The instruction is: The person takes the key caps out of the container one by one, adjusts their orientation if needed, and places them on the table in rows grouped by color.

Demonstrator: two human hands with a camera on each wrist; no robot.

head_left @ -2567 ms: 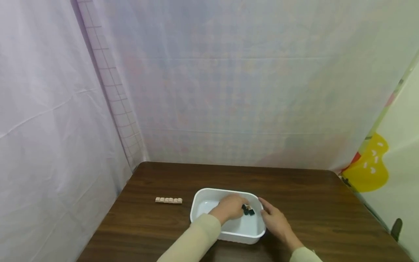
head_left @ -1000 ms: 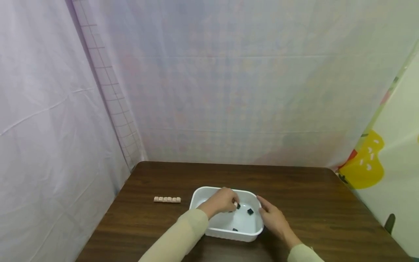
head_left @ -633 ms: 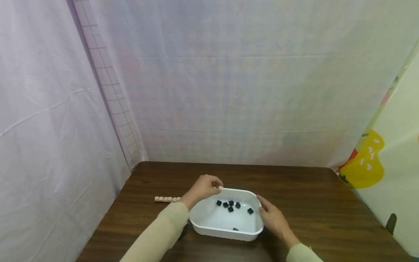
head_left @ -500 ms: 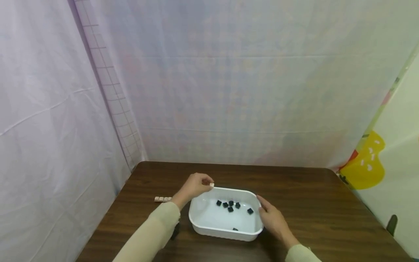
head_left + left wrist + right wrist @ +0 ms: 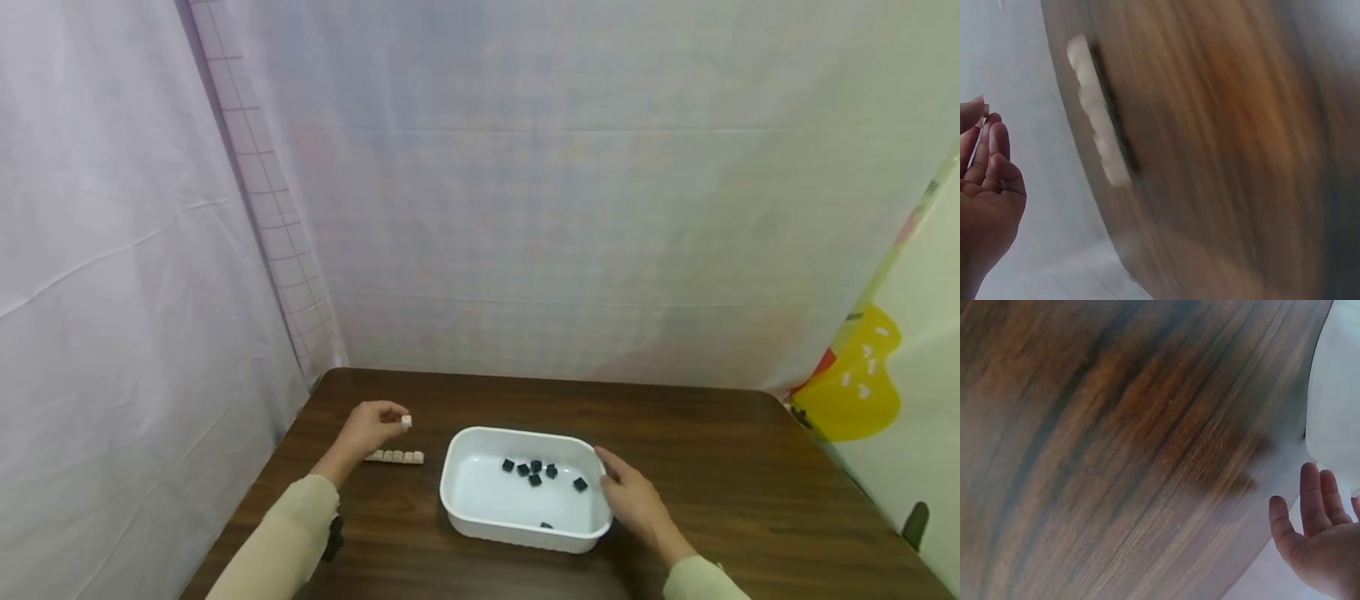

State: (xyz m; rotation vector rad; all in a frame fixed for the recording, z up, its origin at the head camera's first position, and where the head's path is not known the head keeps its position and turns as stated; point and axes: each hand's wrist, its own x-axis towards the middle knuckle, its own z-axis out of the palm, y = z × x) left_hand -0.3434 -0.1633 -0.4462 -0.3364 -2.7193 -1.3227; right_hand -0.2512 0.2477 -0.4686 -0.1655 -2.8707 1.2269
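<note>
Left fingers (image 5: 999, 140) pinching pale cube (image 5: 407, 422), right fingers (image 5: 1311, 497) outstretched against white tray (image 5: 517, 535), black cubes (image 5: 535, 480) inside, any lettering illegible

Left of the white tray (image 5: 517, 535), the left grip (image 5: 367, 427) partly hides the pale block row (image 5: 398, 457), blurred in the left wrist view. The tray's near wall partly covers one dark cube (image 5: 547, 525).
</note>
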